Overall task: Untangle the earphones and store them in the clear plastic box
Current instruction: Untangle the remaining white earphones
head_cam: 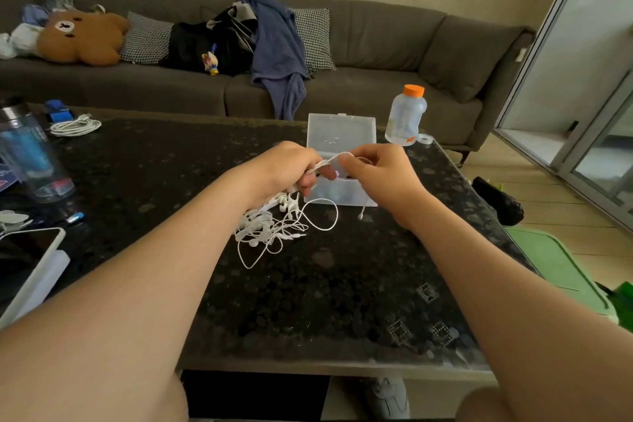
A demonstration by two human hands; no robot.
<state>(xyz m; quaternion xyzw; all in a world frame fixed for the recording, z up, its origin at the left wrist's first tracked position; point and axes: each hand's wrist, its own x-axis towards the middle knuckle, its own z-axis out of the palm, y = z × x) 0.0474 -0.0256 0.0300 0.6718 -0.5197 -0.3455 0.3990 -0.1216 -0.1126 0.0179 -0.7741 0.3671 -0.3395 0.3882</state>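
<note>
Head view (close), down onto table (342, 301)

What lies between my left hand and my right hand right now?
In the head view, a short span of white earphone cable runs between the left hand and the right hand, both pinching it, with the open clear plastic box behind it.

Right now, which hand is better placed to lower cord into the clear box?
Probably the right: the right hand pinches the cord loop above the open clear box, while the left hand grips the tangle beside the box.
</note>
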